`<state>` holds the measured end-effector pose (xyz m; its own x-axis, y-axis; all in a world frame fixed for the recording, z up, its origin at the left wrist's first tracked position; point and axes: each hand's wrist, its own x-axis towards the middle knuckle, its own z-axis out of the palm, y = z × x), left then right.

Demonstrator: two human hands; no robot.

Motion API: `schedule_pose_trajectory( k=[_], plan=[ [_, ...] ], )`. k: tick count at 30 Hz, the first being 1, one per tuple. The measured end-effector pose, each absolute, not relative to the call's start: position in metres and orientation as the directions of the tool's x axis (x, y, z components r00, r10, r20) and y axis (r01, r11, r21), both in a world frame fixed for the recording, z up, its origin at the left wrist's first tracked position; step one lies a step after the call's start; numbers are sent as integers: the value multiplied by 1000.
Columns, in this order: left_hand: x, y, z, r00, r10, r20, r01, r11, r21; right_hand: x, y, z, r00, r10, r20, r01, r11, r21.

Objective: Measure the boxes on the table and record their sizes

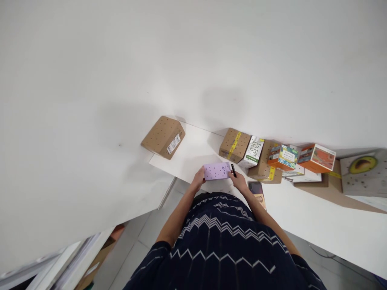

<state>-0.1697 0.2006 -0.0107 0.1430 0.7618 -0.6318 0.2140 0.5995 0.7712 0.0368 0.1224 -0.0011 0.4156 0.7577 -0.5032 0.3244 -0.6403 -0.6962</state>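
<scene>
A small lilac box with dark dots sits between my two hands, close in front of my body over the white table. My left hand grips its left end. At the right end, my right hand holds the box's edge, and a black pen sticks up from the same hand. Whether the box rests on the table or is lifted a little, I cannot tell. A phone lies beside my right forearm, partly covered by it.
A brown carton with a white label stands at the table's left end. To the right are a taped carton, a white Super Meal box, an orange box and a large avocado-print box. A white wall rises behind the table.
</scene>
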Motion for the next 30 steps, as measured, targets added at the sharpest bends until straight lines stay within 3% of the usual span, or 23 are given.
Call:
schedule_pose_trajectory(
  k=[6,12,17,23,30],
  plan=[
    [-162,208,1,166,742,-649,131,636,761,37,124,2,413,771,-485,331,-623,-709],
    [-158,211,8,218,794,-567,-30,586,810,37,114,6,431,780,-453,156,-559,-815],
    [-155,205,3,193,780,-596,29,602,798,32,94,-1,438,773,-459,89,-545,-834],
    [-161,195,-2,209,730,-651,4,665,747,23,72,-19,457,663,-593,-86,-631,-771],
    [-165,202,-9,211,646,-734,228,697,680,22,82,-17,509,583,-633,-215,-626,-750]
  ],
)
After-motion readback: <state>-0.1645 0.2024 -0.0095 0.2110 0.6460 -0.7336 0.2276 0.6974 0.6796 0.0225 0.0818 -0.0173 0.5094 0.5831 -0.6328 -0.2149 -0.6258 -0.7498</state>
